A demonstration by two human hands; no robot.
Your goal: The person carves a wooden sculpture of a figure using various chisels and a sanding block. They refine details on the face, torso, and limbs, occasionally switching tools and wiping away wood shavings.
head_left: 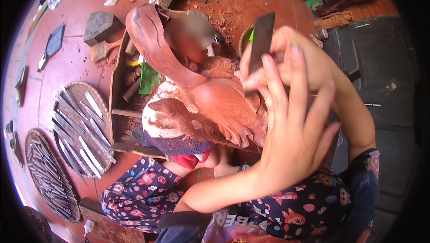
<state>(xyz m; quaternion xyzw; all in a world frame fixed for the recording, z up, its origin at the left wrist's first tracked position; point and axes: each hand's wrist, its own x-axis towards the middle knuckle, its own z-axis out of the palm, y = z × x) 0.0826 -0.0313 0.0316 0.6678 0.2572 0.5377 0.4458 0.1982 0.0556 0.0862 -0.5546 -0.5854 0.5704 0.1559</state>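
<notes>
My right hand is raised above the right side of a reddish-brown wood carving, its fingers closed on a dark flat bar held nearly upright. In front of it is my left hand, fingers stretched up and spread, overlapping part of the right hand. Whether the left fingertips touch the bar or right hand cannot be made out. The carving has a smooth curved band and leaf-like folds at its lower end. It lies over a bundled cloth strewn with wood shavings, between my knees.
At left, woven trays hold several carving tools. A wooden box with a green piece stands beside the carving. A grey block and brush lie on the tiles. A dark panel is at right.
</notes>
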